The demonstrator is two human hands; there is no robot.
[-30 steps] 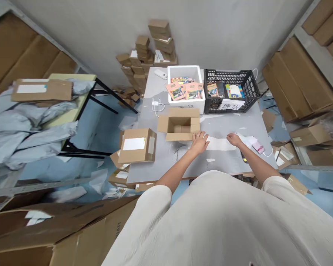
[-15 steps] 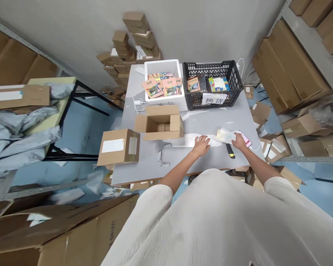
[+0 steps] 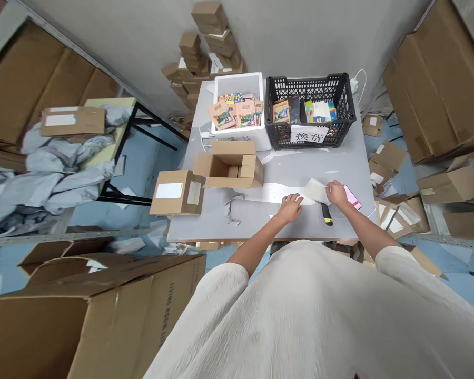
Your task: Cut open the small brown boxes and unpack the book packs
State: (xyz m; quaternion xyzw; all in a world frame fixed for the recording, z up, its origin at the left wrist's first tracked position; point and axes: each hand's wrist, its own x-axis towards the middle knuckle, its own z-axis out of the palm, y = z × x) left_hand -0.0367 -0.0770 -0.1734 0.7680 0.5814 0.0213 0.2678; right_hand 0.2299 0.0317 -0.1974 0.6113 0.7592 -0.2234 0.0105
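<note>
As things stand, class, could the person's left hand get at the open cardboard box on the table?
Probably yes. The left hand rests on the grey table, and only bare tabletop and a white paper strip lie between it and the open cardboard box; nothing upright blocks the way.

Loose cream short-sleeved top, fine crinkled weave; forearms bare.
</note>
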